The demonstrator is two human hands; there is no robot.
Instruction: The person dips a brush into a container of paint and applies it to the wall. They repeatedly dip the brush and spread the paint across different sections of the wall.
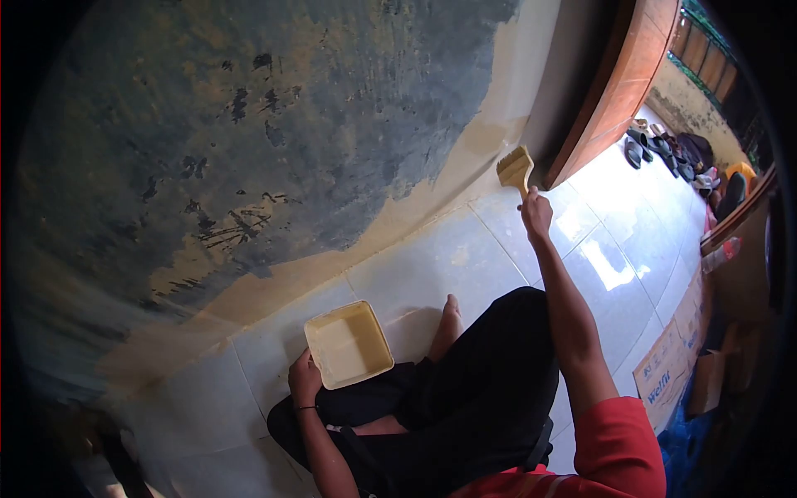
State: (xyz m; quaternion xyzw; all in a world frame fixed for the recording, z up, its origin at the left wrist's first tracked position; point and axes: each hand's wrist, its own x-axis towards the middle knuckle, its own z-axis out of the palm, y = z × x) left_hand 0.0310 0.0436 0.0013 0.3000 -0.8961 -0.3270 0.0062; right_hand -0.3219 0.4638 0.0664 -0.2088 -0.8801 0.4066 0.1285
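Observation:
My right hand (537,214) is stretched forward, fingers wrapped round the handle of a paintbrush (515,168). The brush has a wide head coated in cream paint and is held up near the bottom corner of the wall (332,124). That wall is patchy blue-grey, with cream paint along its lower and right edges. Above my folded leg, my left hand (305,378) grips the left side of a square paint container (349,344). Cream paint coats its inside; the left fingers are partly hidden by it.
Pale floor tiles (440,257) run along the wall. A brown door frame (614,83) stands at the upper right, with several shoes (656,149) beyond it. On the right lie a flattened cardboard piece (672,365) and a plastic bottle (721,254).

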